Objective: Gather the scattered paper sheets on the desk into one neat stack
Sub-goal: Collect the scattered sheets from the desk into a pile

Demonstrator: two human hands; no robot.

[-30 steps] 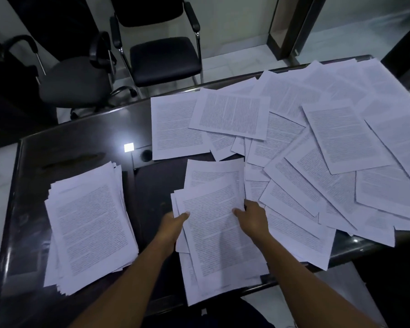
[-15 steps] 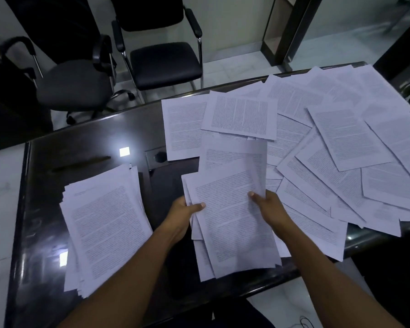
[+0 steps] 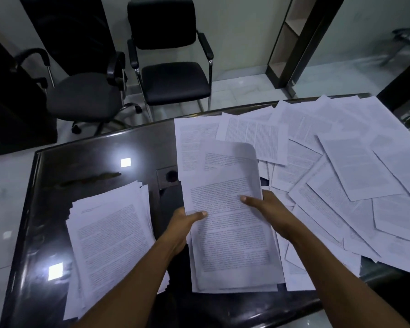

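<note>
Your left hand (image 3: 180, 227) & right hand (image 3: 269, 207) grip one held bundle (image 3: 227, 223), thumbs on top, other fingers hidden under; bundle at 6 o'clock above the worktop (image 3: 100, 157), long axis 12-to-6; one stack (image 3: 111, 235) at 8; scattered sheets (image 3: 329, 176) at 2, too overlapped to count; 2 chairs (image 3: 173, 74) at 11.
</note>
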